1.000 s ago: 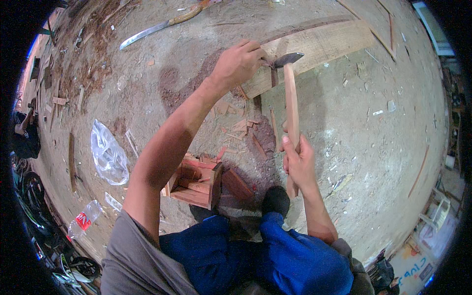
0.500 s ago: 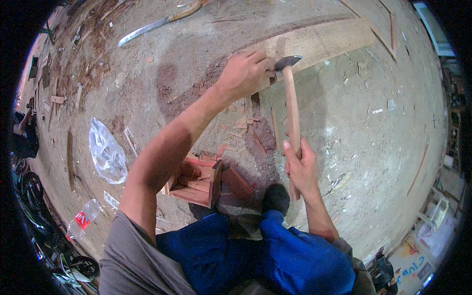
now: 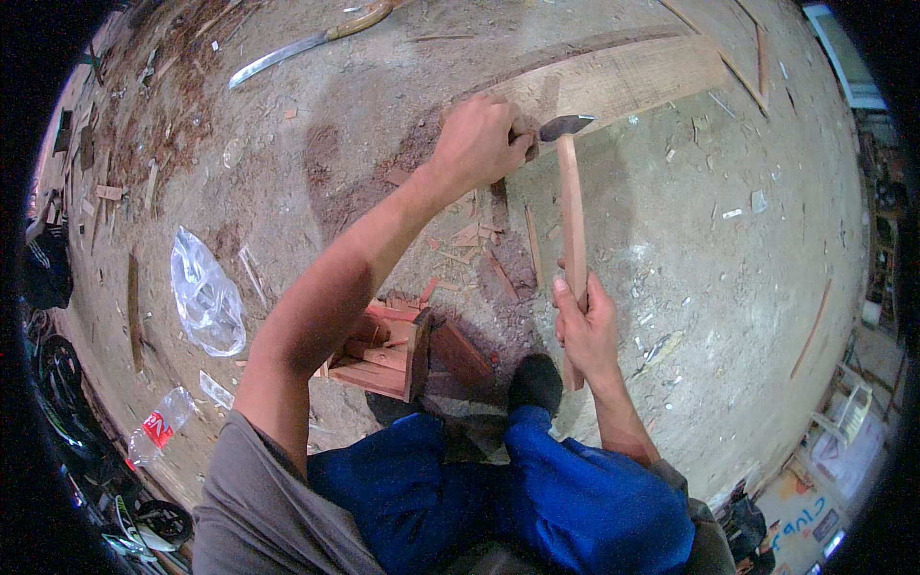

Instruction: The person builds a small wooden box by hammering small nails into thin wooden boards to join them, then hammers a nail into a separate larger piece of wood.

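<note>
A hammer (image 3: 572, 206) with a pale wooden handle is gripped low down in my right hand (image 3: 587, 324). Its dark metal head is just right of my left hand (image 3: 482, 144), over the edge of a long wooden plank (image 3: 632, 81). The fingers of my left hand are bent and pressed together at the plank's left end. Whatever they pinch is hidden beneath them. On the ground by my feet, partly behind my left forearm, sits a small open wooden box (image 3: 383, 359). A loose piece of wood (image 3: 461, 355) lies beside it.
A machete (image 3: 307, 43) lies at the far left. Wood chips (image 3: 474, 235) are scattered between my arms. A clear plastic bag (image 3: 204, 297) and a plastic bottle (image 3: 161, 428) are on the left. Motorcycles (image 3: 144, 522) stand at the lower left, and a white chair (image 3: 848, 415) at the right.
The hammer's head has shifted slightly right and tilted, a little apart from my left hand. My left hand has turned a bit at the plank's end.
</note>
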`<state>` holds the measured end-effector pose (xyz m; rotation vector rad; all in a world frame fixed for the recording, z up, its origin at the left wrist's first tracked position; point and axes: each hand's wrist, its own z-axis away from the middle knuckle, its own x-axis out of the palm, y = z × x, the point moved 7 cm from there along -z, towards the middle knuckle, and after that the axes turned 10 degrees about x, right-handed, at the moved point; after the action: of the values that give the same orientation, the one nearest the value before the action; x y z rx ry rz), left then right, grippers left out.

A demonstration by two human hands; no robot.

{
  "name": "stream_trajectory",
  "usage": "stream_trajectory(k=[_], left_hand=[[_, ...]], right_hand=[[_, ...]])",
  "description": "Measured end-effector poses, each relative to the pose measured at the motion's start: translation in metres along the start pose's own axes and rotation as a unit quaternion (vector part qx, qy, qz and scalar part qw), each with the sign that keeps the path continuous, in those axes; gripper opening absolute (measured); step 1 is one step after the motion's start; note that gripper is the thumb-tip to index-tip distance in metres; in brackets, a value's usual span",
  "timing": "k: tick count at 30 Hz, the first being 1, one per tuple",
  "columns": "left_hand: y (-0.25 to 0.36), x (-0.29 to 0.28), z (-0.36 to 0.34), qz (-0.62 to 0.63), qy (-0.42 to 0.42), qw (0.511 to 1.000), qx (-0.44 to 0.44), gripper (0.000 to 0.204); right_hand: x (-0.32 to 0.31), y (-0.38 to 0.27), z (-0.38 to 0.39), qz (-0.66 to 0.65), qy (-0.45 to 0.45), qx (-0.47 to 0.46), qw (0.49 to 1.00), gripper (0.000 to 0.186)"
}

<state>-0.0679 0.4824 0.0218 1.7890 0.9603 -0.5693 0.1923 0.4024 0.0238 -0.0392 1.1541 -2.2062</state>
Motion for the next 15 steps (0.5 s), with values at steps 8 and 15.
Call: stream_trajectory(k=[8, 15], left_hand=[[-0.013, 0.010, -0.006, 0.057, -0.129, 0.980, -0.144, 0.024], [-0.017, 0.001, 0.002, 0.048, -0.045, 0.991, -0.117, 0.022]], right_hand=[[-0.004, 0.002, -0.004, 0.048, 0.009, -0.034, 0.998, 0.035], [-0.002, 0.006, -0.007, 0.052, 0.014, -0.034, 0.998, 0.035]])
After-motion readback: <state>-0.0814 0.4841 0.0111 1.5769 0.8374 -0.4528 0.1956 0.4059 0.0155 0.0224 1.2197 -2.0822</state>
